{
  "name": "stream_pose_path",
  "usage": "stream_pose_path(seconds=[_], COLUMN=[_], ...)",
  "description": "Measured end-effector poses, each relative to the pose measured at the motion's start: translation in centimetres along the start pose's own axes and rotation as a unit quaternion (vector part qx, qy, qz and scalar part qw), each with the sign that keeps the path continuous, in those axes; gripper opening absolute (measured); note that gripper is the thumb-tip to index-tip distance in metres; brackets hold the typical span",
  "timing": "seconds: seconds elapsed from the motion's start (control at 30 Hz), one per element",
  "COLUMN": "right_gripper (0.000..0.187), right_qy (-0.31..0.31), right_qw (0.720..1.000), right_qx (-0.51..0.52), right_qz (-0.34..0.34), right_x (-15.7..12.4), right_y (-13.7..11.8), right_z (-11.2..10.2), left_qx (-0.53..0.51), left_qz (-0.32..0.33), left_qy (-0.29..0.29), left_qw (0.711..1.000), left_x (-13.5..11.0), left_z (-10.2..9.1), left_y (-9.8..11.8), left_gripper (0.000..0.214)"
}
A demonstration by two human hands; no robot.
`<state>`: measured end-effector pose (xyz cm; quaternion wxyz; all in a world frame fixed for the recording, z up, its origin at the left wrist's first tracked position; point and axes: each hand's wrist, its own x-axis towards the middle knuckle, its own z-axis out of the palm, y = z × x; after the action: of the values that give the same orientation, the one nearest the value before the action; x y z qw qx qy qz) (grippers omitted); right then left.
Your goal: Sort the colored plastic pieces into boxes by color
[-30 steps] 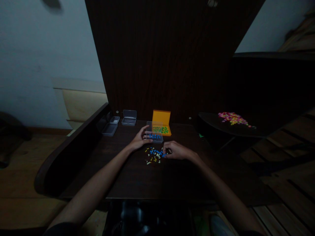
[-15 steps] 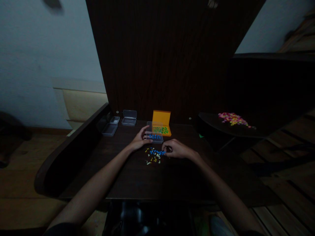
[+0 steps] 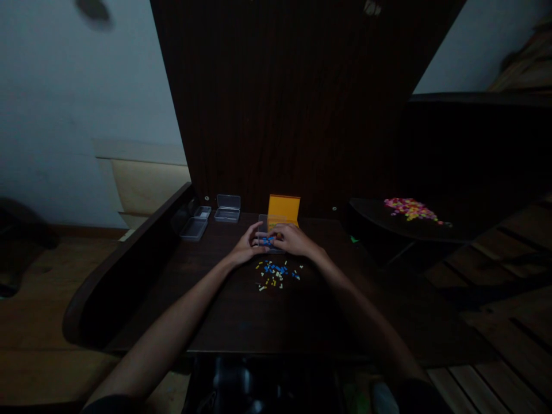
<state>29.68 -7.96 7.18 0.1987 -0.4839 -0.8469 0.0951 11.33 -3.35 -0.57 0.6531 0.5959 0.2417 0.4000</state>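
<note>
My left hand (image 3: 245,246) grips the left side of a clear plastic box (image 3: 262,224) whose lid stands up. Over that box is my right hand (image 3: 291,238), fingers pinched at some small blue pieces (image 3: 268,241); whether a piece is still between the fingertips is hard to make out. Just behind stands an open orange box (image 3: 283,208), its tray mostly covered by my right hand. Nearer to me, a loose scatter of small blue, yellow and whitish pieces (image 3: 276,270) lies on the dark wooden table (image 3: 241,322).
Open clear boxes stand at the back left, one (image 3: 227,214) by the back panel and another (image 3: 194,229) near the raised side board (image 3: 125,270). A heap of pink and yellow bits (image 3: 411,209) lies on a dark ledge (image 3: 371,215) to the right.
My right hand has moved from the scattered pieces up and left to over the clear box. My left hand stays at the box's side.
</note>
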Motion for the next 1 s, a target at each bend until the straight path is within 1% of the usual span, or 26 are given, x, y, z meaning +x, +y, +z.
stream_pose_path(seconds=[0.13, 0.27, 0.47, 0.63, 0.8, 0.9, 1.0], right_gripper=[0.02, 0.021, 0.014, 0.013, 0.015, 0.016, 0.017], right_qy=[0.005, 0.008, -0.014, -0.027, -0.032, -0.024, -0.015], right_qw=[1.0, 0.999, 0.998, 0.998, 0.999, 1.0, 1.0], right_qx=[0.015, 0.041, 0.042, 0.027, 0.004, -0.001, 0.006], right_qz=[0.021, 0.023, 0.036, 0.04, 0.03, 0.011, -0.005], right_x=[1.3, 2.0, 2.3, 2.4, 2.4, 2.4, 2.4], right_y=[-0.1, -0.2, -0.3, -0.3, -0.2, -0.3, -0.4], right_z=[1.0, 1.7, 2.1, 2.2, 2.2, 2.1, 2.0], left_qx=[-0.004, -0.007, -0.001, 0.007, 0.008, 0.009, 0.007], left_qz=[-0.001, 0.005, 0.009, 0.015, 0.012, 0.002, 0.008], left_qy=[0.0, -0.003, -0.004, -0.004, -0.007, -0.002, -0.004], left_qw=[1.0, 1.0, 1.0, 1.0, 1.0, 1.0, 1.0], left_x=[-0.1, -0.1, -0.1, 0.0, -0.2, -0.3, -0.3], left_z=[0.1, 0.3, 0.3, 0.1, 0.2, 0.3, 0.2], left_y=[0.0, 0.3, 0.3, 0.1, 0.4, 0.5, 0.5], left_gripper=[0.093, 0.093, 0.093, 0.092, 0.091, 0.092, 0.092])
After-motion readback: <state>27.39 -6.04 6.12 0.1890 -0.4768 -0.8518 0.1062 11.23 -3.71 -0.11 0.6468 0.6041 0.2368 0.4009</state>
